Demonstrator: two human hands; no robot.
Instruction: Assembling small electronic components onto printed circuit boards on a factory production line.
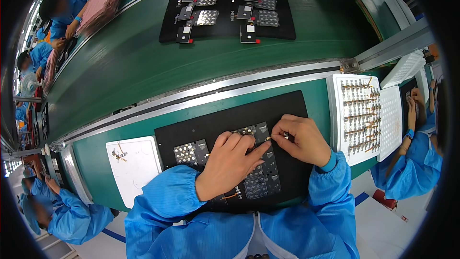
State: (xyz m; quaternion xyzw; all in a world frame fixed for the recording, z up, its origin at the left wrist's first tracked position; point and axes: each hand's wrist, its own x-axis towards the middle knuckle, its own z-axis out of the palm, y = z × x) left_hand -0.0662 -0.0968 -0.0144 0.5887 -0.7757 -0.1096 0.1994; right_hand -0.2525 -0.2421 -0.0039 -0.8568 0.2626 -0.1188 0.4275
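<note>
My left hand lies over a dark circuit board with rows of round keypad contacts, index finger stretched toward the board's right edge. My right hand is closed in a pinch at that edge, by the left fingertip. A small yellowish bit shows at the pinch, too small to name. Partly behind my left hand, another keypad board rests on the same black foam mat. Near my left wrist, a small orange flex cable lies by the board's lower end.
To the left sits a white tray with a few flex parts. On the right, a white tray holds rows of flex cables. Beyond a metal rail, a green conveyor carries a black mat of boards. Co-workers sit at both sides.
</note>
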